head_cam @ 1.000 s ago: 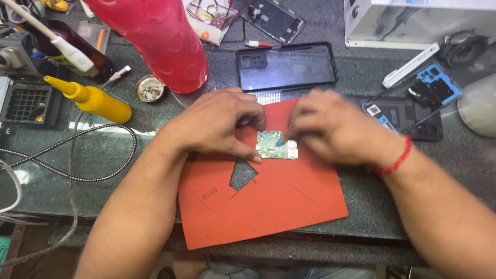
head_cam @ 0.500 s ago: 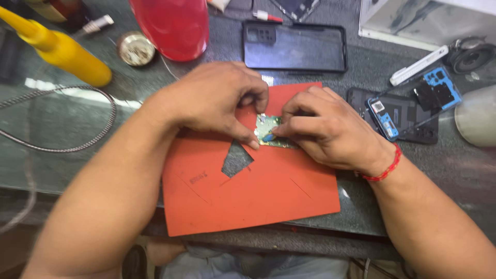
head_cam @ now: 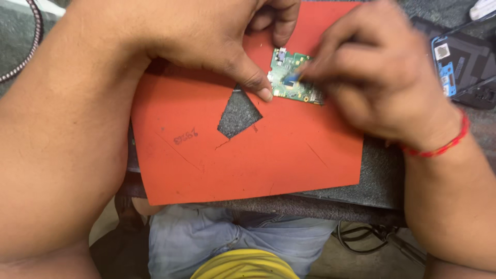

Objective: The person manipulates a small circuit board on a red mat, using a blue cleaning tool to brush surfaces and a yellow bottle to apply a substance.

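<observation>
Pinning a small green circuit board [head_cam: 292,78] onto the red mat [head_cam: 258,150]: left hand [head_cam: 206,36] thumb and forefinger; right hand [head_cam: 372,67], blurred, apparently pinching a blue-tipped tool [head_cam: 293,77].

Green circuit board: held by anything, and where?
The small green circuit board lies on the orange mat. Left hand pins its left edge with thumb and finger; right hand covers its right side.

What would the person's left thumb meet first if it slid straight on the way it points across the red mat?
The left thumb points right, at the small green circuit board. Its tip already seems to touch the board's left edge, so that comes first; the right hand lies beyond.
</observation>
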